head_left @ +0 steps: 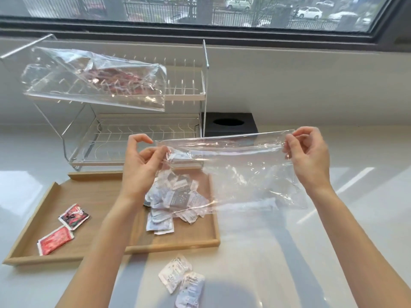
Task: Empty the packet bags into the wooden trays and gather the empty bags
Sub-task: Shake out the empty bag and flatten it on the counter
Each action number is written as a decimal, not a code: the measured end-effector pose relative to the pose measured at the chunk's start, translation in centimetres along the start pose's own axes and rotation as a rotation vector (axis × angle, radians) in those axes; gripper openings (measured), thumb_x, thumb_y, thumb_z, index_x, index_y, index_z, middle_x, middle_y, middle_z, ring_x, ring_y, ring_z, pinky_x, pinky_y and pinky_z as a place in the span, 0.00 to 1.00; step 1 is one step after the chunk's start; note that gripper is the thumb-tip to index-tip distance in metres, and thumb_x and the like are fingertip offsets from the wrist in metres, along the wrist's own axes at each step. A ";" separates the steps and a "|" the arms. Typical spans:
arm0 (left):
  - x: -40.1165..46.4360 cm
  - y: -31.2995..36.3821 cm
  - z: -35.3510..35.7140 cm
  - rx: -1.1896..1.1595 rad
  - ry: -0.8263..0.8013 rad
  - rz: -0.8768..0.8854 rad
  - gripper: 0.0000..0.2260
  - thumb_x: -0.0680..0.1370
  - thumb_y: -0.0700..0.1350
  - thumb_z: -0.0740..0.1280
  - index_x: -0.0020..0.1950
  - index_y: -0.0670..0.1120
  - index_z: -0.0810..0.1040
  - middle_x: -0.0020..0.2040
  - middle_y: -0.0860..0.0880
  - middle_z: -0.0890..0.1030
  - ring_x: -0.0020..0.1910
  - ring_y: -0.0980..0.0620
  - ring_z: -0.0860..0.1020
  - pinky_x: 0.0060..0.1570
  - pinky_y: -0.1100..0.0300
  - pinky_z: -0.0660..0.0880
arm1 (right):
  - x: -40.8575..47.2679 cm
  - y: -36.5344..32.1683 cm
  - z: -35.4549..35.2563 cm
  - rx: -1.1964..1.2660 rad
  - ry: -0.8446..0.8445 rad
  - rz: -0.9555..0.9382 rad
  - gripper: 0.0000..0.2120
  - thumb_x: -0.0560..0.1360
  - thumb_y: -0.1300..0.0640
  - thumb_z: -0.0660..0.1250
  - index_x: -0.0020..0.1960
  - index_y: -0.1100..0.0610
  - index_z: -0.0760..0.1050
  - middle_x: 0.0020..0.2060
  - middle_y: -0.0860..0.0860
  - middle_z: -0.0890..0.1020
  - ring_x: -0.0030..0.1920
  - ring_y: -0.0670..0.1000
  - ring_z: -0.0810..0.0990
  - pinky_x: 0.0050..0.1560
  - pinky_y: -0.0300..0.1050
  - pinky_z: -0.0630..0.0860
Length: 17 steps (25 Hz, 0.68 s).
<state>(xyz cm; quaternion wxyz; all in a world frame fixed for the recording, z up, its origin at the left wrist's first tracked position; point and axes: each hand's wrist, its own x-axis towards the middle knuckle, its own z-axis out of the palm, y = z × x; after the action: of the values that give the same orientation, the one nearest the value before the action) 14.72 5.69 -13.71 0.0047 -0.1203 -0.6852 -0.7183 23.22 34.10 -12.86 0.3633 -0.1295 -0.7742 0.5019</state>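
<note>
Nearest the viewer, two white packets [181, 280] lie loose on the white counter [333, 252], below and between the person's forearms and outside any tray; they probably spilled short and will need picking up. Just beyond them sits a wooden tray [173, 243], directly under the left hand [142, 165]. A heap of white packets [173, 203] lies in its right part, right beneath that hand's grip, and two red packets [64, 227] lie well to the left of it in the same tray. Above the heap, both hands hold a clear plastic bag [244, 174] stretched flat between them: the left hand pinches one upper corner between thumb and fingertips, the right hand [307, 156] pinches the other, and the bag hangs down from the two grips. It looks empty, so holding it taut is likely a way to check nothing remains and to flatten it for gathering. Beyond the left hand stands a white two-tier dish rack [133, 130], with a second clear bag [95, 78] resting on its upper tier, red packets showing inside, seemingly waiting its turn. Beyond the bag's middle sits a black box [229, 127], then a window [200, 10].
</note>
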 end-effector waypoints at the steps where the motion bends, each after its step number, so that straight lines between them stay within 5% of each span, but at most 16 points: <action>1: 0.2 -0.3 1.0 -0.041 -0.018 -0.054 0.11 0.75 0.40 0.65 0.43 0.55 0.67 0.30 0.54 0.82 0.27 0.59 0.78 0.29 0.69 0.74 | 0.7 0.8 -0.9 -0.006 -0.003 0.010 0.10 0.75 0.57 0.62 0.40 0.43 0.68 0.30 0.45 0.77 0.29 0.40 0.76 0.32 0.33 0.73; 5: 0.7 -2.1 4.6 -0.181 -0.116 -0.271 0.07 0.73 0.40 0.64 0.42 0.52 0.72 0.29 0.54 0.81 0.29 0.59 0.75 0.27 0.68 0.71 | 3.6 4.4 -3.6 -0.027 -0.098 0.067 0.11 0.76 0.61 0.61 0.41 0.46 0.72 0.29 0.49 0.76 0.26 0.42 0.72 0.29 0.33 0.70; 10: 1.6 -4.8 8.6 -0.005 -0.056 -0.386 0.05 0.77 0.42 0.61 0.51 0.52 0.71 0.37 0.52 0.80 0.32 0.57 0.76 0.39 0.60 0.71 | 5.7 9.3 -4.6 -0.139 -0.223 0.230 0.07 0.77 0.59 0.60 0.48 0.54 0.76 0.36 0.44 0.78 0.33 0.42 0.76 0.34 0.32 0.73; 14: 3.5 -6.5 11.6 0.241 -0.046 -0.437 0.20 0.76 0.54 0.61 0.66 0.51 0.64 0.54 0.52 0.77 0.51 0.52 0.77 0.46 0.59 0.71 | 6.8 12.3 -4.3 -0.253 -0.283 0.322 0.13 0.76 0.54 0.62 0.59 0.56 0.74 0.49 0.48 0.78 0.47 0.48 0.75 0.49 0.39 0.70; 17: 5.4 -8.4 14.0 0.434 -0.099 -0.411 0.34 0.72 0.57 0.65 0.72 0.52 0.53 0.72 0.46 0.62 0.66 0.46 0.67 0.62 0.50 0.65 | 7.8 14.5 -3.1 -0.324 -0.359 0.340 0.21 0.75 0.52 0.63 0.66 0.56 0.67 0.56 0.48 0.71 0.51 0.47 0.71 0.53 0.39 0.64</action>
<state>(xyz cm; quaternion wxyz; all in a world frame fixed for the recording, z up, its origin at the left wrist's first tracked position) 10.38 20.88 -20.57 -0.1488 -0.0101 -0.8320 -0.5344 17.49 47.35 -21.33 0.1061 -0.2227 -0.8632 0.4405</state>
